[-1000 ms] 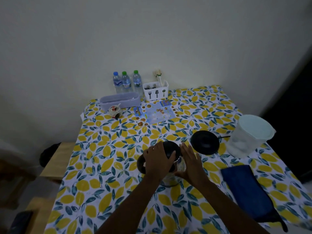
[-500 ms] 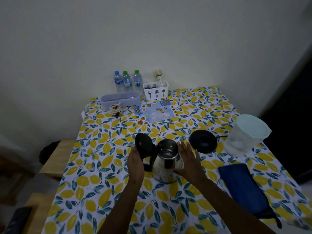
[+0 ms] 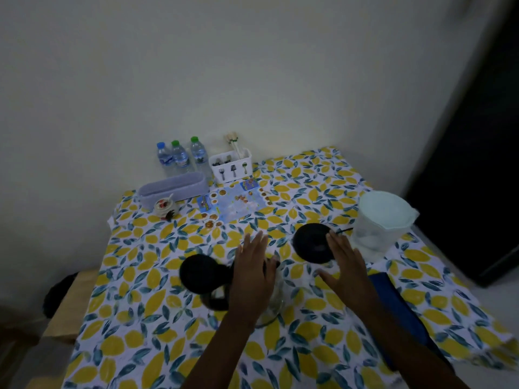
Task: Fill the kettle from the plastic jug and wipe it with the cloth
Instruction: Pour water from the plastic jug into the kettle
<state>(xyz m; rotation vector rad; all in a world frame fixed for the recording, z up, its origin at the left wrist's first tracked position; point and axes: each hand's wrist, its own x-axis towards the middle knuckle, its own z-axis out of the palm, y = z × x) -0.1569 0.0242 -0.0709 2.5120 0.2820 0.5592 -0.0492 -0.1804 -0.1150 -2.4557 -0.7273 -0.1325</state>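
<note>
The steel kettle [image 3: 273,301] stands in the middle of the table, its black lid [image 3: 203,273] swung open to the left. My left hand [image 3: 254,269] hovers flat over the kettle's mouth, fingers spread, and hides most of the body. To the right, my right hand [image 3: 344,263] is open with fingers apart, between the kettle and the plastic jug [image 3: 380,220]. The translucent jug has a pale lid and stands at the right side. The dark blue cloth [image 3: 393,310] lies flat under my right forearm.
The kettle's black round base [image 3: 311,247] with its cord lies just beyond my right hand. At the back stand three water bottles [image 3: 181,155], a white cutlery caddy [image 3: 231,165], a lilac tray [image 3: 174,188] and a printed sheet [image 3: 233,202]. A wooden stool [image 3: 74,301] is left of the table.
The kettle lid has been opened to the left. My left hand has let go of it and moved over the kettle; my right hand has left the kettle's side and moved right.
</note>
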